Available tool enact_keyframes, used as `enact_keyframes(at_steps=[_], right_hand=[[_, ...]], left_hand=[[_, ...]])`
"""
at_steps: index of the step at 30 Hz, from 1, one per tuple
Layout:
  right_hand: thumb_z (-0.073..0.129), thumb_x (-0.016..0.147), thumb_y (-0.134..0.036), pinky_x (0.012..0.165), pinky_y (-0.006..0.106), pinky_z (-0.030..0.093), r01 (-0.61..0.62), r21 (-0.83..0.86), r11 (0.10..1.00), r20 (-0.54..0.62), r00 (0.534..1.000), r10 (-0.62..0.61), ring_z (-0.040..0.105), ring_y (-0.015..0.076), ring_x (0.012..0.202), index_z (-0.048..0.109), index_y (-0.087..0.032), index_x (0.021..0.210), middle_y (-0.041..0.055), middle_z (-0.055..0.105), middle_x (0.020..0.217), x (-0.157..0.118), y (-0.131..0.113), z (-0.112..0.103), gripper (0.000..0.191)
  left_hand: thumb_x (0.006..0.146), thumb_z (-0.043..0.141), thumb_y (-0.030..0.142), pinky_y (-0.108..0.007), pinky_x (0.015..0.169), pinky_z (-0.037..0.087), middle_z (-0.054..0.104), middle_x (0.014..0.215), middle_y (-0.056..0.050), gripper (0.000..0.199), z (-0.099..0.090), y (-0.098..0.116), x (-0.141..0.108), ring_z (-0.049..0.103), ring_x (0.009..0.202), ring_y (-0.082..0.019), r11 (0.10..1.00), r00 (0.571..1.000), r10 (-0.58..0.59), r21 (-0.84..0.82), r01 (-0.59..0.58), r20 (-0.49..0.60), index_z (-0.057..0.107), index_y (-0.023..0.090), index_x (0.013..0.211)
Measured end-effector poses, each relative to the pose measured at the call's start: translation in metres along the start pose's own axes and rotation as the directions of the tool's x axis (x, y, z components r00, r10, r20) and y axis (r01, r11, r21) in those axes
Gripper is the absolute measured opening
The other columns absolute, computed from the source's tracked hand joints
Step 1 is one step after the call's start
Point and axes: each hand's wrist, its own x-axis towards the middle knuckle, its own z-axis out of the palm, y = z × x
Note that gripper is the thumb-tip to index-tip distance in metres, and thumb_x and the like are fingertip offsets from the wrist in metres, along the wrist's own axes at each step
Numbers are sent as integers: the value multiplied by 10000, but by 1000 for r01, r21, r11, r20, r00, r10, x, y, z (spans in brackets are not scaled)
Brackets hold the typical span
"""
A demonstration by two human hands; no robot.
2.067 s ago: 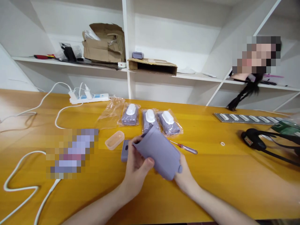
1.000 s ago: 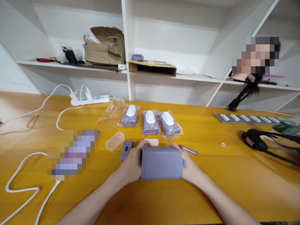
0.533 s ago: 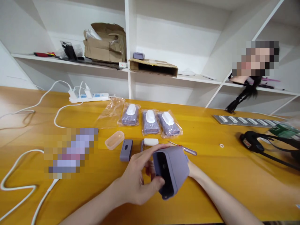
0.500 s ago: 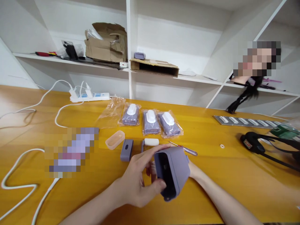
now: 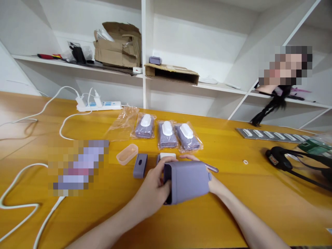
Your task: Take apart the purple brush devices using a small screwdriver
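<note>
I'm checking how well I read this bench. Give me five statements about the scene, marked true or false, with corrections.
1. The left hand and right hand are both on the purple housing. True.
2. The housing's open end faces the right hand. False: it faces the left hand.
3. Four bagged units lie beyond the hands. False: there are three bagged units.
4. A small white ring lies on the table, right of the housing in the picture. True.
5. The peach container is sealed in a plastic bag. False: the peach container sits unwrapped and open-topped.
</note>
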Motion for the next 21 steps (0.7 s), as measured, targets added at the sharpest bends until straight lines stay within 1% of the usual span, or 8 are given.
enact_keyframes(at_steps=[3,5,7,11,13,16,19,21], right_hand=[[447,864,-345,1001,394,399,-6,-59,998,-3,1000,6,486,234,1213,492,-274,1256,61,532,1314,-5,-7,-4,401],[435,875,-353,1018,393,383,-11,-120,993,-1,1000,11,449,236,1248,473,-279,1282,57,505,1345,-8,-10,-7,415],[422,883,-363,1034,394,363,-4,-180,984,6,1000,5,426,236,1267,459,-269,1294,63,495,1355,-10,-12,-9,424],[394,901,-344,1018,397,375,28,-302,953,20,1000,-23,449,239,1248,433,-254,1314,67,496,1353,-11,-15,-9,425],[392,904,-328,990,413,397,30,-367,930,11,1000,-28,499,250,1197,405,-261,1343,66,535,1316,-11,-18,-9,444],[434,884,-307,905,410,460,6,-430,903,-6,1000,-10,588,257,1067,400,-298,1355,43,641,1171,-12,-24,-10,472],[498,847,-313,835,393,494,-30,-426,904,-30,999,19,627,252,954,469,-320,1307,25,688,1070,-10,-27,-14,461],[503,847,-334,863,406,472,-55,-392,918,-43,998,41,618,251,964,522,-312,1265,30,682,1083,-6,-26,-18,418]], left_hand=[[646,495,84,-251,692,443,625,888,-35,369,-7,-4,9,566,799,-155,990,997,-56,-131,61,44,563,164,1000],[615,509,59,-261,713,447,637,912,-44,353,-11,-6,12,575,806,-159,990,994,-77,-116,86,79,586,153,946],[617,513,51,-267,711,450,651,903,-42,335,-14,-8,13,584,795,-163,999,996,-39,-8,40,82,605,159,920],[670,497,76,-279,693,446,675,839,-35,274,-17,-10,11,601,762,-180,931,995,90,360,-67,-47,639,189,876],[687,486,88,-286,714,453,692,838,-33,273,-19,-10,10,620,780,-190,905,994,98,420,-66,-54,651,202,872],[697,456,90,-295,778,462,717,899,-24,360,-21,-11,11,644,843,-195,929,999,42,368,-41,4,663,230,957],[667,432,74,-311,858,451,701,1034,-20,469,-20,-13,13,622,961,-196,970,998,-17,242,3,56,664,236,1042],[650,405,72,-291,734,491,701,1015,-20,512,-19,-15,14,637,847,-177,985,987,-117,139,102,108,656,219,1071]])
